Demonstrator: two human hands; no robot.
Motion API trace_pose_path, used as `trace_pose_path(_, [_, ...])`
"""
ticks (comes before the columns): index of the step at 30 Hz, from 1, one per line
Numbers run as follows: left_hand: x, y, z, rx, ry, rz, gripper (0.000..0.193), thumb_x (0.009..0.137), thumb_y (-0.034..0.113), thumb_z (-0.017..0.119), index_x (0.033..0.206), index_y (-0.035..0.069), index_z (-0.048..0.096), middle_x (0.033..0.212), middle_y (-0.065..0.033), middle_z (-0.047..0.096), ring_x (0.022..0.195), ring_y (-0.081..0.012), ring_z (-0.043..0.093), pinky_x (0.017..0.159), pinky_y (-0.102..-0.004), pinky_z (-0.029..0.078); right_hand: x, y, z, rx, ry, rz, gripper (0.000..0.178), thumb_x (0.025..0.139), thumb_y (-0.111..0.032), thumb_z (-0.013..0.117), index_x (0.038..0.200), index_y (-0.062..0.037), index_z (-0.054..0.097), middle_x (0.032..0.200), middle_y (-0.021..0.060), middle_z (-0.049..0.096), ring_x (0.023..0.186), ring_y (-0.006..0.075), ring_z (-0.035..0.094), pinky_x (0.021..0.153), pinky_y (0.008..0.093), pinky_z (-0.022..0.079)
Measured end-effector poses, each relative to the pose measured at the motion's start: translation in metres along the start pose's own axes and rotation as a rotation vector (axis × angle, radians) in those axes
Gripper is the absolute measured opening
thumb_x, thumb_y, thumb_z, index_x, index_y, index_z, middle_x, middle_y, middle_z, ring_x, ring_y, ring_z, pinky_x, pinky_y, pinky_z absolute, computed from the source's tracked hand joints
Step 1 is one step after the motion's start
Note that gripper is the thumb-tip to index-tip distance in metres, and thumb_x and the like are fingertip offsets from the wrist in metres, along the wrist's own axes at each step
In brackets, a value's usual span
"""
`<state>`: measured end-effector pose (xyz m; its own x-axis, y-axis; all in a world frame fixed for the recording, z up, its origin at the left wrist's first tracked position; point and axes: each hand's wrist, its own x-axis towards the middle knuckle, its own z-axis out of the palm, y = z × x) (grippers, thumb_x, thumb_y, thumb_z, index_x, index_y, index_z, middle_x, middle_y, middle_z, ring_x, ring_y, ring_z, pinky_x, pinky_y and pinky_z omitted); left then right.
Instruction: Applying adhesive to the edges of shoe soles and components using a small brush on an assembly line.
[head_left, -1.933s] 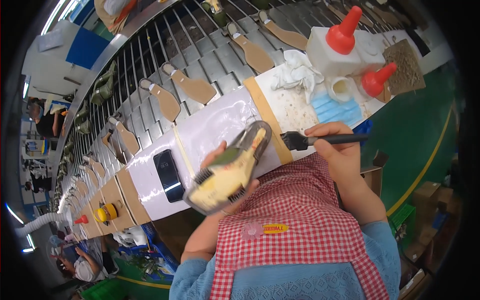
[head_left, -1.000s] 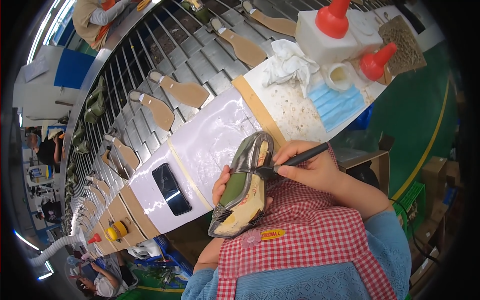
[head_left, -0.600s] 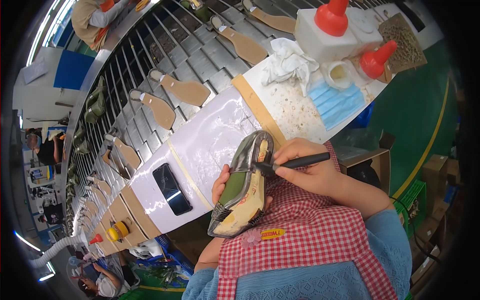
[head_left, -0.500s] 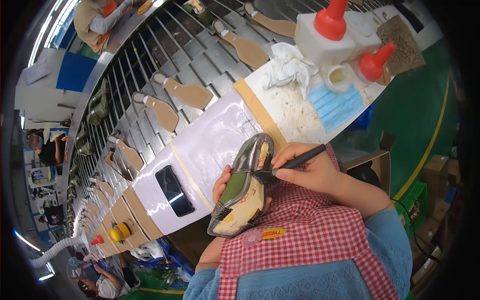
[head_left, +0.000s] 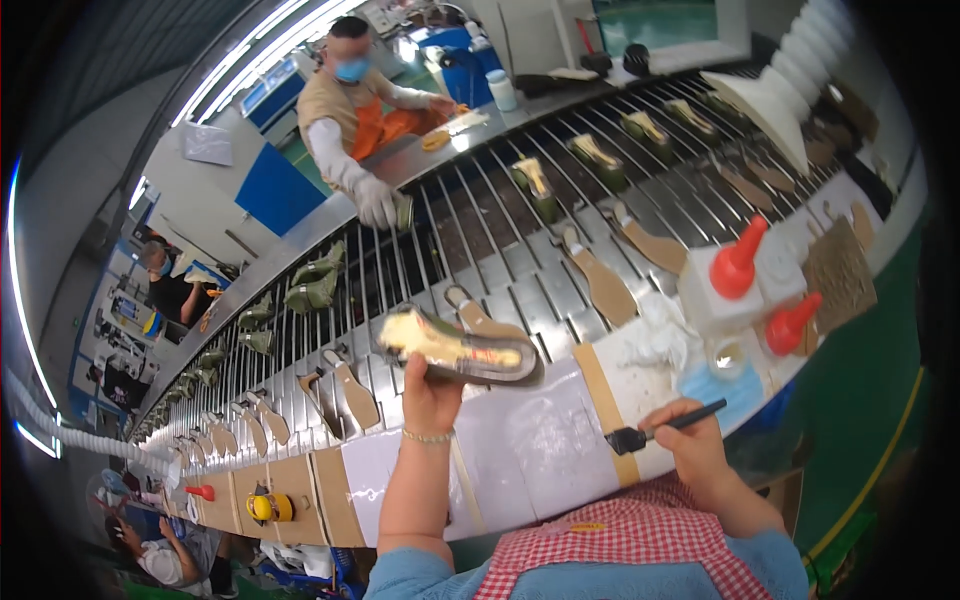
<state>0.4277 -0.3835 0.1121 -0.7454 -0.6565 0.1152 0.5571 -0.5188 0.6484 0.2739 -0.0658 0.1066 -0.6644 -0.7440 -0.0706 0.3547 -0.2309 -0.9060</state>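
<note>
My left hand [head_left: 430,402] is raised over the near side of the conveyor, closed on a shoe upper [head_left: 465,352] with its cream and grey underside turned up. Its green side shows only in part. Lower right, my right hand [head_left: 692,446] grips a glue brush [head_left: 630,440] by its black handle. The dark bristles point left, above the white worktop and apart from the shoe. Beyond my left hand, a tan insole [head_left: 490,322] lies on the metal slats, partly hidden by the shoe.
White containers [head_left: 745,290] with red cone caps, a small glue pot [head_left: 726,356], a crumpled white cloth [head_left: 660,335] and a blue mask [head_left: 735,392] stand right. Across the conveyor [head_left: 455,235], a co-worker's gloved hand [head_left: 378,203] holds a green piece. A hose hood [head_left: 760,115] hangs far right.
The shoe has moved from my lap up and away over the conveyor in my left hand. The brush has come off the shoe. The view has tilted up, bringing the co-worker into fuller sight.
</note>
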Motion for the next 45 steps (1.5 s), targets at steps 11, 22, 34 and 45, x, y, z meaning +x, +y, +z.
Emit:
trace_pose_path(11, [0.274,0.017,-0.067,0.488,-0.09,-0.002,0.056,0.069,-0.006,0.072,0.12,0.004,0.051,0.111,-0.0037,0.06,0.104,-0.0183,0.057,0.091,-0.0307,0.043,0.055,-0.003,0.006,0.012,0.133,0.059,0.016,0.074,0.003,0.065,0.088,0.0008,0.058,0.092,0.0144,0.065,0.089,0.0209,0.061,0.086,0.0325,0.046])
trace_pose_path(22, [0.326,0.016,-0.178,0.593,0.333,-0.104,0.063,0.084,0.011,0.065,0.137,-0.001,0.033,0.124,-0.0097,0.054,0.112,-0.0204,0.052,0.098,-0.0343,0.04,0.086,0.02,0.016,0.009,0.16,0.112,0.02,0.074,-0.001,0.067,0.091,0.0012,0.057,0.092,0.0165,0.065,0.088,0.0227,0.062,0.083,0.0335,0.047])
trace_pose_path(34, [0.205,0.088,-0.258,2.373,0.402,-0.115,0.065,0.086,0.045,0.056,0.138,0.011,0.036,0.095,-0.0193,0.066,0.084,-0.0365,0.064,0.072,-0.045,0.051,0.083,0.015,0.032,0.006,0.184,0.006,0.02,0.076,-0.003,0.068,0.092,0.0003,0.057,0.091,0.0162,0.065,0.087,0.0225,0.062,0.083,0.0325,0.047])
trace_pose_path(45, [0.169,0.191,-0.118,1.203,0.395,0.372,0.023,0.085,0.013,0.05,0.103,0.003,0.061,0.089,-0.0051,0.061,0.071,-0.011,0.056,0.055,-0.024,0.045,0.043,-0.013,0.017,-0.042,0.161,-0.043,0.017,0.082,-0.001,0.065,0.098,-0.0009,0.058,0.093,0.0081,0.065,0.088,0.0138,0.059,0.081,0.0272,0.046])
